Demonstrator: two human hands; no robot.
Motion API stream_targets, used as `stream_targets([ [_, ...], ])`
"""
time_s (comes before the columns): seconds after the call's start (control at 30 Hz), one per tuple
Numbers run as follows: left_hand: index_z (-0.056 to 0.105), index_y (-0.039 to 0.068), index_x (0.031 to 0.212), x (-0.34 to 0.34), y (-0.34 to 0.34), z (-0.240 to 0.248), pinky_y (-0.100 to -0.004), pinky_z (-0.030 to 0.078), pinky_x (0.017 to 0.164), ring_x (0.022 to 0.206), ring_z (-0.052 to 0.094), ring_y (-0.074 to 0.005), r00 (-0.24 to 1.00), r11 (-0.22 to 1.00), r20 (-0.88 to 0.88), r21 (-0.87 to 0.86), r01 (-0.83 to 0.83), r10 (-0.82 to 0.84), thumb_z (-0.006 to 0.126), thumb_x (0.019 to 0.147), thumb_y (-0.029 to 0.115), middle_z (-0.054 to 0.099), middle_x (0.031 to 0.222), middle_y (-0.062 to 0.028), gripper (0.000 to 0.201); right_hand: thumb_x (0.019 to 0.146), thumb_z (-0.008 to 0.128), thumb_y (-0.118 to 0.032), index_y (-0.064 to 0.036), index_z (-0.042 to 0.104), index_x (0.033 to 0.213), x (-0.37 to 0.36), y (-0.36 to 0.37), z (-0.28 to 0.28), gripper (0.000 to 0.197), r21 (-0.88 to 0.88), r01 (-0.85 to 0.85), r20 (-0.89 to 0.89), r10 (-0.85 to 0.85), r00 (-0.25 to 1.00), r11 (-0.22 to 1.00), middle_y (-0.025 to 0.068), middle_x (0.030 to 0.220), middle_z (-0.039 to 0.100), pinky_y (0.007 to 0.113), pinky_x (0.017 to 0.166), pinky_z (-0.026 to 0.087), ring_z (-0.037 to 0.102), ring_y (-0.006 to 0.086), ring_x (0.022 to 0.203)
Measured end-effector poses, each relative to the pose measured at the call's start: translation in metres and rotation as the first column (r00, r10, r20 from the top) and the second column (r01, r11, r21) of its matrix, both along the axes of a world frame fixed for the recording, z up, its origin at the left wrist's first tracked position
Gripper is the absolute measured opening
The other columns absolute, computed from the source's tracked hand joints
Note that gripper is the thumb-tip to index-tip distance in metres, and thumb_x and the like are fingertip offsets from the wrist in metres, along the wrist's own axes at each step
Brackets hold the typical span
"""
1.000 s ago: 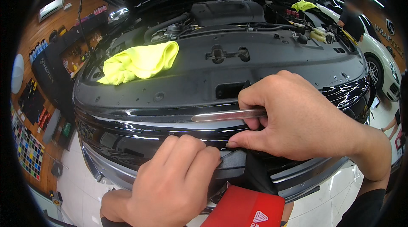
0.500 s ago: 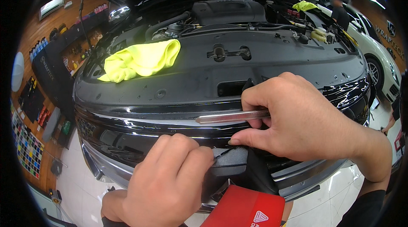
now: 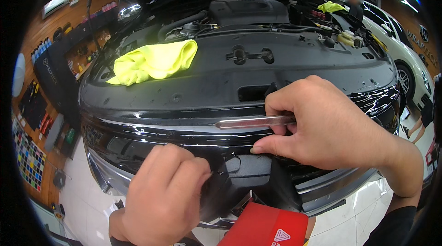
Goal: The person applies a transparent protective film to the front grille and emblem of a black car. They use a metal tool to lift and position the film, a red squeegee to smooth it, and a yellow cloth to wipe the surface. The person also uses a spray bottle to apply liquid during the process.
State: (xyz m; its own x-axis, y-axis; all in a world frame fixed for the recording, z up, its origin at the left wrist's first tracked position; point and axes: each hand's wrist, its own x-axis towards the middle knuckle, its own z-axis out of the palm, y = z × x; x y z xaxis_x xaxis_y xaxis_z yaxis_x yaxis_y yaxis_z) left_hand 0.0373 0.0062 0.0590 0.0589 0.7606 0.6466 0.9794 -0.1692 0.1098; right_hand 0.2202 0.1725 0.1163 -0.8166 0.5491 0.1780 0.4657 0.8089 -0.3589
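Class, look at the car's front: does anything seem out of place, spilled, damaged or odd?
Nothing looks clearly spilled or damaged. Only the nearer yellow cloth stands out: it lies bunched up on the black panel, left of the middle, bright and rumpled against the dark surface, though perhaps just set down.

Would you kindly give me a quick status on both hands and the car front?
Right hand gripping slim silvery tool at the black car front. Left hand curled, contents hidden. Red item partly blocking the view below.
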Motion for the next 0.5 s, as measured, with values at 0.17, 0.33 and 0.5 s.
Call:
stream_targets([
  [0.17,0.065,0.001,0.090,-0.007,-0.014,0.001,-0.0393,0.050,0.068,0.079,0.062,-0.0319,0.998,0.998,0.029,-0.013,-0.058,0.058,0.072,0.074,-0.012,0.060,0.086,-0.0121,0.022,0.080,0.093,-0.028,-0.0007,0.063,0.070,-0.001,-0.004,0.003,0.042,-0.006,-0.007,-0.004,0.007,1.000,1.000,0.0143,0.062,0.061,0.036,0.057,0.047,0.061,0.0261,0.056],
  [0.33,0.065,0.001,0.089,-0.021,-0.023,-0.008,-0.0392,0.050,0.068,0.078,0.062,-0.0314,0.994,0.998,0.111,-0.062,-0.008,0.015,0.071,0.075,-0.012,0.060,0.087,-0.0120,0.020,0.080,0.093,-0.027,-0.0002,0.061,0.069,-0.001,-0.005,0.003,0.043,-0.010,0.009,-0.014,-0.009,1.000,1.000,0.0135,0.061,0.058,0.035,0.057,0.045,0.057,0.0239,0.057],
  [0.5,0.066,0.002,0.089,-0.024,-0.030,-0.020,-0.0390,0.050,0.068,0.078,0.062,-0.0316,0.978,0.995,0.207,-0.090,0.048,-0.029,0.072,0.076,-0.011,0.061,0.087,-0.0117,0.020,0.080,0.093,-0.028,0.0001,0.060,0.069,-0.004,-0.009,0.008,0.045,-0.056,0.083,0.043,-0.081,0.996,0.995,0.0099,0.061,0.055,0.034,0.057,0.044,0.054,0.0193,0.059],
])
